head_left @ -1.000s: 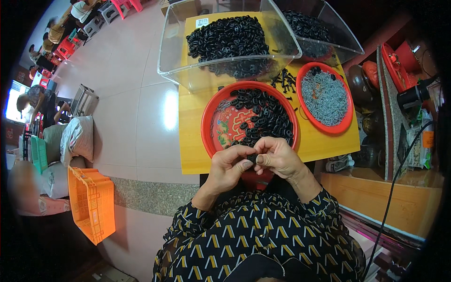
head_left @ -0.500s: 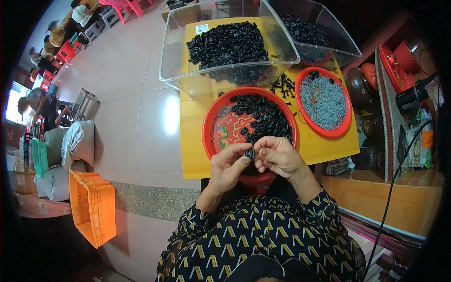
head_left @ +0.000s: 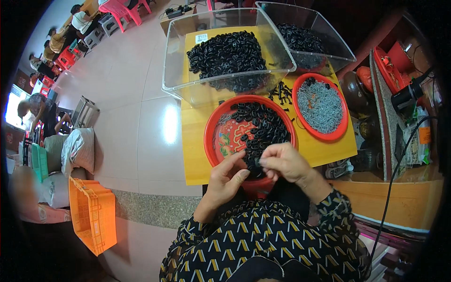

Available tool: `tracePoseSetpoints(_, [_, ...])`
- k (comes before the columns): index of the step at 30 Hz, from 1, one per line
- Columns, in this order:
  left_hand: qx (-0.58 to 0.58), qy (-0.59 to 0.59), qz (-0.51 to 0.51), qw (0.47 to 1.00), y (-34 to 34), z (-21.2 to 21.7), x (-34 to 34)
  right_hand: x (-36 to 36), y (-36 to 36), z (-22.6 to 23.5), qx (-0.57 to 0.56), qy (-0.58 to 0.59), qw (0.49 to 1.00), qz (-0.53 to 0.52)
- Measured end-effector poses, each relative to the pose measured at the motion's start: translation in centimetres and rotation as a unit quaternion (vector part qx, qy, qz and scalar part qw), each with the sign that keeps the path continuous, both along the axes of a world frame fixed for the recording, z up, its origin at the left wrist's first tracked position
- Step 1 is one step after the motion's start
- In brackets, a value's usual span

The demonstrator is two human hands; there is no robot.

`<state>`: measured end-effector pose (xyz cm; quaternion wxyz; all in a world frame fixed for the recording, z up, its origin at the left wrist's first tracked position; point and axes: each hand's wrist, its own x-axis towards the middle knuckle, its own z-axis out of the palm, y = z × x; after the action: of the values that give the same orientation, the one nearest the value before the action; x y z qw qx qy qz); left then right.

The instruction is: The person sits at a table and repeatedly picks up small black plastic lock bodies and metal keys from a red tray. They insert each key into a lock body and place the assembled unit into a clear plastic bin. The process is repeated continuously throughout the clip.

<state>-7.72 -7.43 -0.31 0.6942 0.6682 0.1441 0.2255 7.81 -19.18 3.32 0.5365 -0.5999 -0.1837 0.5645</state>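
Moved farther apart than in the earlier frame. With left hand (head_left: 223,182), spreading thumb and forefinger at the near side of red basin (head_left: 209,137). Inside, heaped up: small black oval pieces (head_left: 271,126) (glossy, holed). With right hand (head_left: 287,164), pinching fingertips together over the basin; cannot tell on what.

In the middle of the frame, the right fingers (head_left: 270,163) hide some black pieces (head_left: 265,123) in the round red tray (head_left: 210,136), and you can't tell if they pinch one. The left fingers (head_left: 230,165) cover a bit of its rim. Upper left, the people (head_left: 57,40) are too tiny to show what they hold. The top edge cuts a pink chair (head_left: 114,8); the bottom edge cuts the patterned shirt (head_left: 253,235). A blurry patch (head_left: 24,188) sits lower left.
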Motion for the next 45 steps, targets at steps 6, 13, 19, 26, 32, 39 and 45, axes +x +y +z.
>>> tracePoseSetpoints(6, [0.172, 0.028, 0.079, 0.982, 1.9, -0.4, -0.7, 14.0, 3.0, 6.9, 0.224, -0.118, 0.951, -0.178])
tracePoseSetpoints(13, [0.22, 0.012, 0.099, 0.97, 1.9, -1.0, -0.8, 11.3, 3.8, 4.5, 0.112, -0.272, 0.936, -0.192])
tracePoseSetpoints(19, [0.213, 0.019, 0.081, 0.973, 2.2, -0.9, -0.8, 7.2, 3.0, 0.4, 0.006, -0.607, 0.793, -0.048])
tracePoseSetpoints(26, [0.205, 0.011, 0.09, 0.975, 2.3, -1.4, -0.9, 6.2, 5.3, -2.4, -0.043, -0.657, 0.752, 0.023])
tracePoseSetpoints(32, [0.207, 0.019, 0.088, 0.974, 2.3, -1.2, -0.9, 5.3, 6.9, -2.9, -0.054, -0.706, 0.703, 0.06])
tracePoseSetpoints(39, [0.204, 0.026, 0.087, 0.975, 2.3, -1.2, -0.8, 4.2, 7.6, -3.2, -0.065, -0.753, 0.643, 0.122])
tracePoseSetpoints(45, [0.223, 0.027, 0.087, 0.971, 2.2, -0.8, -0.7, 3.4, 8.2, -3.3, -0.093, -0.783, 0.6, 0.138])
